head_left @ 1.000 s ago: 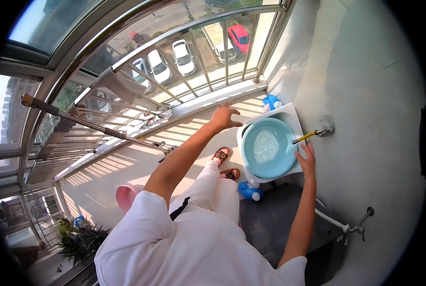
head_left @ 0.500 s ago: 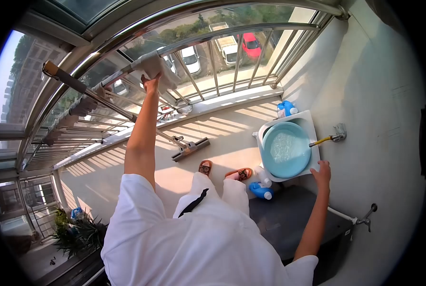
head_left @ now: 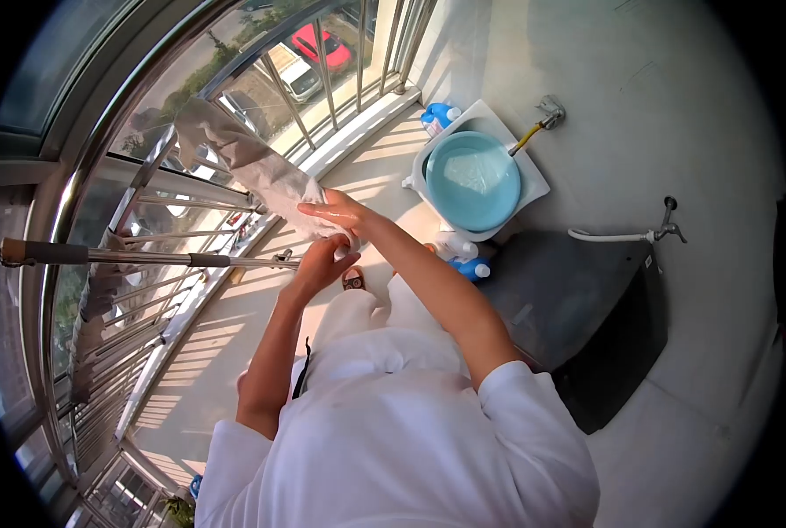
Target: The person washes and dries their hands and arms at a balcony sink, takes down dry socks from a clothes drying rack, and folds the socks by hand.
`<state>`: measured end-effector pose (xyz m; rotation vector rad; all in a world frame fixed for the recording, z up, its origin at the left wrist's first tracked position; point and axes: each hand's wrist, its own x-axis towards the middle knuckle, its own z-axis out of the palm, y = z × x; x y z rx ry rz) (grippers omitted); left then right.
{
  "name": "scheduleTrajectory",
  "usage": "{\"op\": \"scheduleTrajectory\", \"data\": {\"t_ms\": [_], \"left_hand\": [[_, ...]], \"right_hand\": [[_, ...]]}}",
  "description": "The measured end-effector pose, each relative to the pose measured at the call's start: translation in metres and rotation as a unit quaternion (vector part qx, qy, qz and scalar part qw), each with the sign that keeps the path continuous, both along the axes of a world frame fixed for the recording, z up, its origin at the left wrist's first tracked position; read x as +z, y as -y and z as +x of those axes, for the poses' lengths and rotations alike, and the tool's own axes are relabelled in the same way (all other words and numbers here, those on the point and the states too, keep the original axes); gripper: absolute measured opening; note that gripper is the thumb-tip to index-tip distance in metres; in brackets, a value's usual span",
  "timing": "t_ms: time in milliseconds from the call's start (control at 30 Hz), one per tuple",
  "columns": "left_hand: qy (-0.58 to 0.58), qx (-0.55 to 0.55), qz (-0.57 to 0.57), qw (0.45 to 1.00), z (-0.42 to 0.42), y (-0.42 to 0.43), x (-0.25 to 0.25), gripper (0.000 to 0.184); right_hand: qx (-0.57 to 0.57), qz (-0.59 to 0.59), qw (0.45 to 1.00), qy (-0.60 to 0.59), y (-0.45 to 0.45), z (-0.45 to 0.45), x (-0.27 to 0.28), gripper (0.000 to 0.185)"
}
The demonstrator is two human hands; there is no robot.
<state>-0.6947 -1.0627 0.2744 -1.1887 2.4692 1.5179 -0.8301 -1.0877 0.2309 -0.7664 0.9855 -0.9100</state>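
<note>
A pale grey cloth (head_left: 274,180) stretches from the metal railing down to my hands. My left hand (head_left: 324,262) is closed around the cloth's lower end, its fingers curled. Just above it, my right hand (head_left: 338,213) grips the same cloth with the thumb side along its edge; part of the fingers is hidden behind the fabric. The skin of the right hand looks wet. At its upper end the cloth lies near the railing bar (head_left: 151,163); whether it still rests on the bar is hard to make out.
A mop handle (head_left: 146,255) leans across the railing on the left. To the right, a light blue basin (head_left: 472,180) with water sits in a white sink (head_left: 534,176) under a tap (head_left: 550,113). Blue bottles (head_left: 439,117) stand beside it, near a dark grey box-like surface (head_left: 551,282).
My right hand has left the sink's edge and moved over to the cloth. My left hand has come down closer to my body, drawing the cloth with it. The view has turned.
</note>
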Motion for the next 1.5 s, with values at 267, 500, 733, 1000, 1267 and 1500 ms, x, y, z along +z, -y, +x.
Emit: {"op": "scheduleTrajectory", "data": {"t_ms": [267, 500, 733, 1000, 1267, 1500], "left_hand": [[-0.211, 0.099, 0.341, 0.911, 0.058, 0.020, -0.053, 0.026], [-0.236, 0.169, 0.556, 0.779, -0.038, -0.017, -0.045, 0.034], [-0.249, 0.133, 0.410, 0.868, -0.062, 0.001, -0.028, 0.028], [-0.289, 0.091, 0.386, 0.872, -0.119, -0.026, 0.021, 0.024], [-0.233, -0.189, 0.268, 0.915, -0.126, -0.129, 0.067, 0.041], [-0.120, -0.222, -0.024, 0.967, -0.147, -0.048, 0.192, 0.033]], "right_hand": [[-0.278, 0.032, 0.946, -0.165, -0.077, -0.028, -0.015, 0.023], [-0.297, 0.047, 0.950, -0.086, -0.142, -0.042, 0.040, 0.039], [-0.503, 0.043, 0.861, 0.057, -0.208, -0.109, 0.027, 0.021], [-0.458, 0.144, 0.867, -0.134, -0.237, -0.144, 0.039, 0.026], [-0.405, -0.084, 0.887, 0.203, -0.255, -0.122, -0.007, 0.070], [-0.426, -0.138, 0.835, 0.321, -0.221, -0.172, 0.107, 0.072]]}}
